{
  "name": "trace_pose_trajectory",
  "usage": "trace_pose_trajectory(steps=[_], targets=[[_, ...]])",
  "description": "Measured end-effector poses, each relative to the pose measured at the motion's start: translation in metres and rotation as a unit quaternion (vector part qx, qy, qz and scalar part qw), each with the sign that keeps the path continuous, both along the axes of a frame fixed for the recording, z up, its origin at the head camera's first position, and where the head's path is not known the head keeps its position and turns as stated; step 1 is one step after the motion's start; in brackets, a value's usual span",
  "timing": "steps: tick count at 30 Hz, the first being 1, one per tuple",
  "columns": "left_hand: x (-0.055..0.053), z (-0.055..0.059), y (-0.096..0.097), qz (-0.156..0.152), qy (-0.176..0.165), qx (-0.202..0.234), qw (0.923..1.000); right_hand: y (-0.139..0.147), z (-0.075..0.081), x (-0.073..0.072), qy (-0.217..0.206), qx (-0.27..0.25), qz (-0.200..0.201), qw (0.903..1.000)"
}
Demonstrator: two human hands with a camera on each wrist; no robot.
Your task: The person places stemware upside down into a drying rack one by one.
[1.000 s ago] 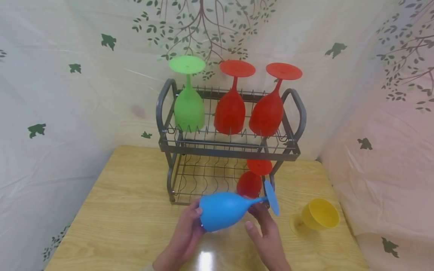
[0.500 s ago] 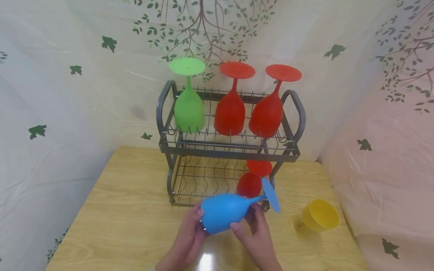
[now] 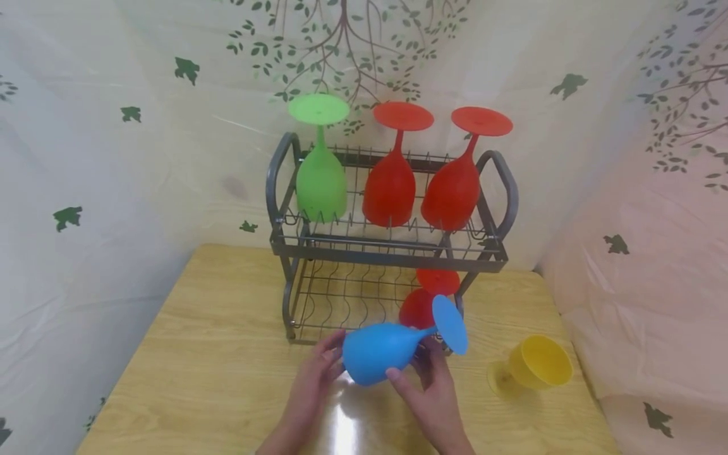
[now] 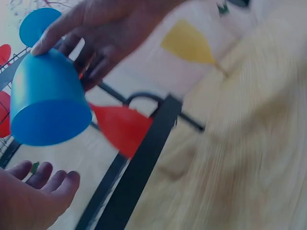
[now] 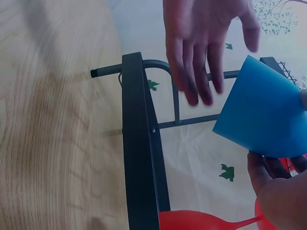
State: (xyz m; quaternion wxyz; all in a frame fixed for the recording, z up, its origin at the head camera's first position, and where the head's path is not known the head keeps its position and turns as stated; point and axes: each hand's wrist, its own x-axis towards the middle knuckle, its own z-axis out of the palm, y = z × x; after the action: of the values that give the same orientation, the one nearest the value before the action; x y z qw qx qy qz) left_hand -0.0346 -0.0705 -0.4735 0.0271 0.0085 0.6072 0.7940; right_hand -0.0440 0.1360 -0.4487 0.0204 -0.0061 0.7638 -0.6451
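A blue plastic goblet (image 3: 375,354) lies tilted on its side in the air before the rack, its bowl to the left and its foot up to the right. My right hand (image 3: 429,401) holds it near the stem end of the bowl, thumb on the front. In the left wrist view the bowl's mouth points down and looks hollow. My left hand (image 3: 309,392) is beside the rim; both wrist views show a gap between its loose fingers (image 5: 189,62) and the goblet.
A two-tier dark metal rack (image 3: 387,258) stands behind the hands. Its top tier bears an upside-down green goblet (image 3: 321,186) and two red ones (image 3: 389,189). Another red goblet (image 3: 418,308) sits on the lower right tier. A yellow goblet (image 3: 539,362) stands at the table's right.
My right hand has taken hold of the goblet near the stem, its thumb now on the bowl. My left hand has let go of the rim. The goblet's foot has turned toward me.
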Motion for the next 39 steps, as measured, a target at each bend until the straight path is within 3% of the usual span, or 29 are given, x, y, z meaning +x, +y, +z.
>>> trace_pose_trajectory(steps=[3,5,9,14,20,23,29,33,39], targets=[[-0.001,0.001,-0.006,0.059,0.036,-0.103,0.9923,0.002,-0.001,0.0,0.005,0.004,-0.001,1.0],[-0.002,0.0,-0.011,0.087,0.057,-0.146,0.9838,0.002,-0.002,-0.001,0.004,0.008,-0.002,1.0],[-0.006,-0.004,-0.024,0.125,0.118,-0.229,0.958,0.003,-0.005,-0.002,0.004,0.012,-0.002,0.9999],[-0.015,-0.011,-0.041,0.159,0.197,-0.359,0.8984,0.003,-0.007,-0.005,0.012,0.028,-0.004,0.9995],[-0.026,-0.02,-0.057,0.176,0.248,-0.475,0.8255,0.002,-0.01,-0.012,0.037,0.043,-0.002,0.9984],[-0.03,-0.025,-0.062,0.175,0.25,-0.516,0.8008,0.0,-0.013,-0.018,0.065,0.048,0.0,0.9967],[-0.033,-0.033,-0.068,0.134,0.189,-0.58,0.781,-0.003,-0.018,-0.027,0.11,0.057,0.007,0.9922],[-0.033,-0.035,-0.07,0.124,0.173,-0.606,0.7663,-0.004,-0.02,-0.035,0.132,0.061,0.01,0.9893],[-0.034,-0.036,-0.071,0.106,0.146,-0.627,0.7579,-0.006,-0.022,-0.049,0.172,0.105,0.004,0.9795]])
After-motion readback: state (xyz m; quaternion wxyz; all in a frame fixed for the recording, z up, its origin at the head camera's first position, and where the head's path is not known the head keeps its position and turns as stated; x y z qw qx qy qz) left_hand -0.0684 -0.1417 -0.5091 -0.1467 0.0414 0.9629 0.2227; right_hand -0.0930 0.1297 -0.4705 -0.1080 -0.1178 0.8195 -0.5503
